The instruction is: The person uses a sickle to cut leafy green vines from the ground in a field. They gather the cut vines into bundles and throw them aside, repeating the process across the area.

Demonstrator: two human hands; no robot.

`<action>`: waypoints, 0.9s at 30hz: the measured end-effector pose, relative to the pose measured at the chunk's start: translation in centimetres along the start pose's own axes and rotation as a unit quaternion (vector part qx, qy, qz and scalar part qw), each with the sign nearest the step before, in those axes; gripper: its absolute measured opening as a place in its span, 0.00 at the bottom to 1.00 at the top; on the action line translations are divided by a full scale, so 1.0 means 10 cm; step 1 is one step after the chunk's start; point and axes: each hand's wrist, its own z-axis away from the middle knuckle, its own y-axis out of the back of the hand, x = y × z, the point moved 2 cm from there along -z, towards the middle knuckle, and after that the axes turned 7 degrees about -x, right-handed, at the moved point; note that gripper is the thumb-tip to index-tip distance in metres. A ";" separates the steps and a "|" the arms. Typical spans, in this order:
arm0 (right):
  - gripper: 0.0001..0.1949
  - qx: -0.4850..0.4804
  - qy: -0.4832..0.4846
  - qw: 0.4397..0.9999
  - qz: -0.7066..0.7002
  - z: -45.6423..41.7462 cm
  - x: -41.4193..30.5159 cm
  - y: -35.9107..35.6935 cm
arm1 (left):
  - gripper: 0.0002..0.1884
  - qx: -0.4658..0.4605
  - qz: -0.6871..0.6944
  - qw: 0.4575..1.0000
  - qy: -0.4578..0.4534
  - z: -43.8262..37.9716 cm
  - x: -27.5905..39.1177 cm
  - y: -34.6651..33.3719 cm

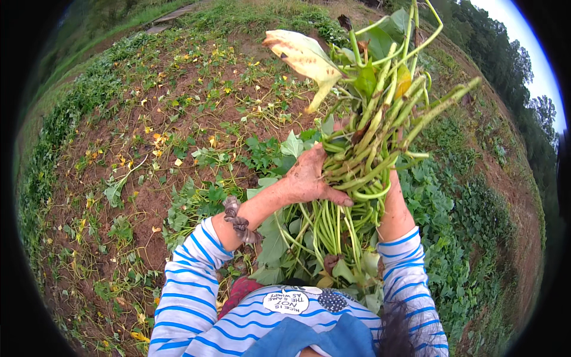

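A thick bundle of green leafy vine stems [370, 165] is held up in front of my chest. My left hand [312, 176] grips its left side, with the thumb across the front of the stems. My right hand [392, 187] is at the right side of the bundle; its fingers are mostly hidden behind the stems. Cut or broken stem ends point up and to the right. A large pale, browning leaf [308, 56] sticks out at the upper left of the bundle. More stems and broad green leaves [272, 243] hang below my hands.
Brown soil [151, 196] with scattered trailing vines and yellow leaves lies to the left. Dense green foliage [441, 214] grows on the right. A strip of grass [250, 13] borders the plot at the far side, and dark trees [504, 58] stand at the upper right.
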 end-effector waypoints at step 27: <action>0.18 -0.072 -0.188 0.827 0.524 1.29 -0.12 -0.55 | 0.30 0.463 0.004 0.884 -0.058 -0.03 0.75 1.84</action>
